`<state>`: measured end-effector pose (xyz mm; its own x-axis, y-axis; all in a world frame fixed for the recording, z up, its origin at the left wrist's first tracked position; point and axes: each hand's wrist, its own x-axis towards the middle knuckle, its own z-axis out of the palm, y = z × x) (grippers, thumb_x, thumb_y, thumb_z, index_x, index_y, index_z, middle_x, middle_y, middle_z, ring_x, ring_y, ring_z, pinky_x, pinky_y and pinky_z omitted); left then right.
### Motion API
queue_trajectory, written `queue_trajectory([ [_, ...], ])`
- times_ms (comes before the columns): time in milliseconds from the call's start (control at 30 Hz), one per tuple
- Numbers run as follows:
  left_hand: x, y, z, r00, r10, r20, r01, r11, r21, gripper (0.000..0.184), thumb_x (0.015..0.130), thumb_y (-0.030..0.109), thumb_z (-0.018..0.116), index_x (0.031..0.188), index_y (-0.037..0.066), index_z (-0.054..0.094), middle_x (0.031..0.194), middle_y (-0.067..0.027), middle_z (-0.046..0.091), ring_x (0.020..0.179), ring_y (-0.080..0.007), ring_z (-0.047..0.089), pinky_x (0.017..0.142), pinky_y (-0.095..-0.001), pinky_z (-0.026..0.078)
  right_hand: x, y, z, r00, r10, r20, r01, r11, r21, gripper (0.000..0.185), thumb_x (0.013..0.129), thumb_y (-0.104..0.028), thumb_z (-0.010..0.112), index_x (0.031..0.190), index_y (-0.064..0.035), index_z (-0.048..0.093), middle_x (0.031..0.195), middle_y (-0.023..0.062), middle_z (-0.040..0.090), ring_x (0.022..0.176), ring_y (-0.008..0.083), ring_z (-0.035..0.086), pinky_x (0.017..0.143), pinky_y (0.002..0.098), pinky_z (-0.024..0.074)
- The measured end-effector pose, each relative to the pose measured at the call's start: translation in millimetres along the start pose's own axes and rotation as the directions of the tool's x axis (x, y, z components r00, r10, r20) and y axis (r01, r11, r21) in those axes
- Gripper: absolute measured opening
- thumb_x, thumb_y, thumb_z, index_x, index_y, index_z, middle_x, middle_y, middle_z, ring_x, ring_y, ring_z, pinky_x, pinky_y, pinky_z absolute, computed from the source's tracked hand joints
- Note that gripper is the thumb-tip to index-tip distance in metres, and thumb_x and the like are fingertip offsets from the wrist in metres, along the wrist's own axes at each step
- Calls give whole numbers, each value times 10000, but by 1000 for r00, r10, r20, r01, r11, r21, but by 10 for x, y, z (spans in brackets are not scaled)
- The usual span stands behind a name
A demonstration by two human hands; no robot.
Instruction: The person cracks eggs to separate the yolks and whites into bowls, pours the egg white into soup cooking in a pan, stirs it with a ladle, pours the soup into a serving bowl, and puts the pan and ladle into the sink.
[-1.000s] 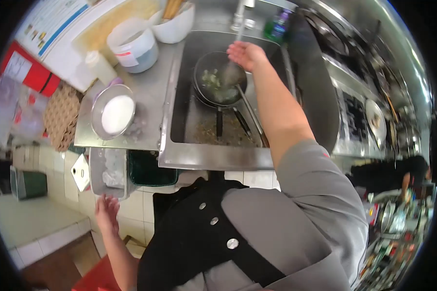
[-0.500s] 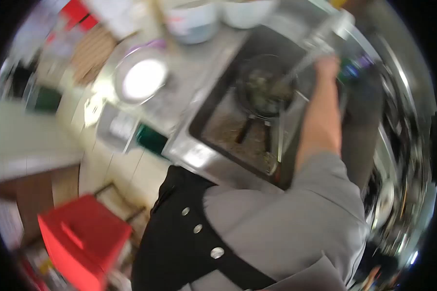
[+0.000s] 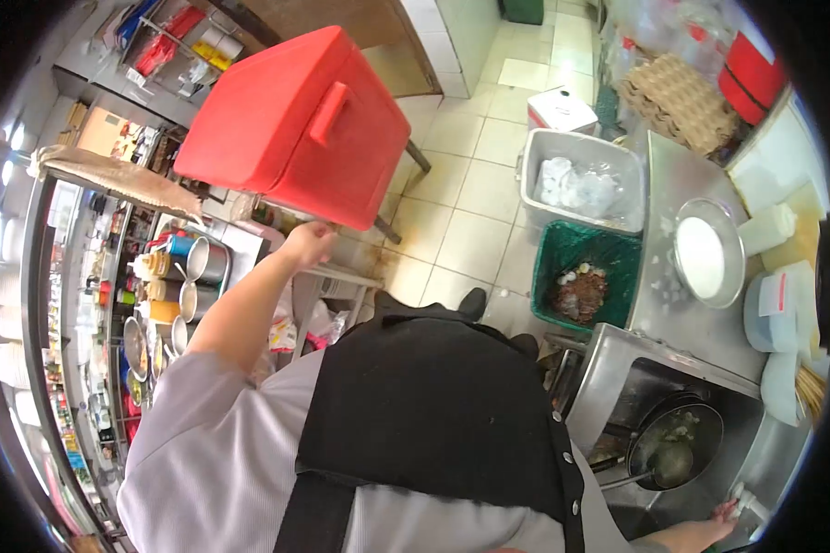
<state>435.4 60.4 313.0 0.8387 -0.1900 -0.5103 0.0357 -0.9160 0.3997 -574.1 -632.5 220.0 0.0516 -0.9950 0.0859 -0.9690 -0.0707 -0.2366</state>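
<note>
At the lower right edge of the view, my right hand (image 3: 710, 528) has its fingers closed at the pale tap (image 3: 752, 503) beside the sink. In the sink (image 3: 629, 392) lies a dark wok (image 3: 712, 441) with murky liquid and food bits. A ladle (image 3: 670, 464) rests in it, its handle pointing left. More dark cookware handles show beside the wok. My left hand (image 3: 310, 245) hangs out to the left, fingers curled, with nothing visible in it. It is close to the lower corner of a red cooler box (image 3: 290, 120).
Left stand shelves with pots (image 3: 208, 261). Ahead on the tiled floor are a grey bin (image 3: 584, 152) with plastic bags and a green-lined bin (image 3: 549, 263) with food waste. A metal bowl (image 3: 734, 241) sits on the steel counter (image 3: 659, 286), near plastic containers (image 3: 771, 309).
My view has swung left, from over the sink to the floor and red cooler box. My left hand has come into view. The water stream from the tap no longer shows.
</note>
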Motion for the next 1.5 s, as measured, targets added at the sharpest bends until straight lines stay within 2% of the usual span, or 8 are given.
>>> queue_trajectory([
  [100,-109,366,-110,980,173,-98,-170,984,46,348,928,290,637,1088,-19,656,865,-95,702,698,-170,665,674,-331,541,-4,926,333,632,-722,-282,773,561,296,510,1047,-257,302,1532,-112,368,1616,74,306,1511,290,206,1234,536,115],
  [167,118,421,-268,931,255,-260,-289,951,-105,315,944,251,626,1093,-26,656,875,-88,703,717,-166,673,691,-325,542,-328,-31,10,996,-68,56,56,978,201,371,1032,-292,368,1342,-101,439,1339,68,388,1237,257,316,1012,486,212],
  [333,521,903,-1049,746,199,-635,-507,788,-349,205,971,178,590,1029,-8,653,881,-73,692,728,-138,672,666,-284,526,-963,-1314,-186,621,360,696,-767,461,447,341,993,-380,534,868,-73,616,646,52,592,551,176,590,456,359,456],
  [500,871,1173,-2132,491,252,-834,-689,699,-195,264,1001,213,604,1207,48,616,1061,-58,689,845,-147,690,701,-267,522,-1433,-3886,-844,706,-281,650,605,716,-348,515,721,-276,668,1185,-62,601,998,209,646,923,409,634,802,519,517],
  [567,1178,1201,-2453,455,250,-855,-712,678,-180,294,1006,217,597,1240,40,598,1087,-57,677,886,-137,679,728,-263,517,-1641,-5622,-894,850,-51,524,-127,946,297,345,1018,-268,570,727,-88,520,556,1,512,432,94,460,376,286,341],
  [767,2395,839,-3216,284,313,-906,-456,875,159,431,969,297,646,1305,35,581,1216,-106,655,1129,-208,617,932,-337,490,-1226,-8427,-500,666,-589,458,-5,611,792,255,1014,-186,495,992,-18,685,978,112,679,983,241,638,835,385,508],
  [1133,3654,383,-3773,309,389,-868,19,910,414,476,957,336,629,1338,66,539,1337,-164,566,1285,-358,492,1076,-454,397,441,-11153,1282,650,-576,495,720,676,-158,341,889,-249,690,1109,11,682,1064,180,703,986,302,666,893,396,505],
  [1500,3973,441,-3575,322,6,-947,440,884,155,518,961,339,601,1378,47,504,1405,-216,491,1314,-392,454,1102,-470,370,1348,-15675,2580,-109,-805,584,918,144,370,390,874,-277,704,1157,-10,667,1154,182,684,1100,338,643,950,411,502],
])
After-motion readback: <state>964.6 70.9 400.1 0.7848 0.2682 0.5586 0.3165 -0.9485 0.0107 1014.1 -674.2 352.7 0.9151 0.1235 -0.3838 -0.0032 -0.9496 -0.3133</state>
